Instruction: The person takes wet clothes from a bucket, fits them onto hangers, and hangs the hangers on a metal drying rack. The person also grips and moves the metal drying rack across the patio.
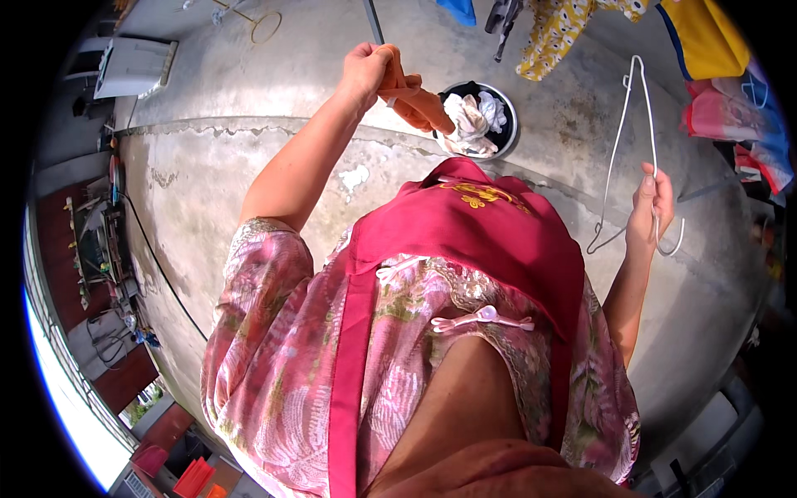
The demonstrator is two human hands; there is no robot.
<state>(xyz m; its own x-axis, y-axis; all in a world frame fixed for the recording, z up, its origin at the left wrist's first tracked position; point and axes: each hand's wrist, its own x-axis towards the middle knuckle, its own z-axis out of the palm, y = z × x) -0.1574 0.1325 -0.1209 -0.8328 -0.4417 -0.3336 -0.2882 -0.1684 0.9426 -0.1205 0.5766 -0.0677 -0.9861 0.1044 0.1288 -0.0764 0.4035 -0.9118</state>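
Note:
My left hand [367, 70] grips a bunched orange cloth item [414, 106], which looks like a garment and hangs down to the right from my fist. The lower end of a grey pole [373, 23] shows just beyond that fist; whether they touch I cannot tell. Below the cloth, a round metal basin [512, 124] on the concrete floor holds crumpled white laundry [467, 124] and dark cloth. Out to the right, my right hand [650, 199] holds a white wire clothes hanger [647, 112] by its side, with the hook near my wrist.
Hung clothes line the upper right, among them a yellow patterned garment [554, 40] and a yellow one with dark trim [710, 40]. A white appliance-like box [131, 67] stands upper left. A black cable [159, 258] runs along the floor at left, near cluttered shelving [99, 243].

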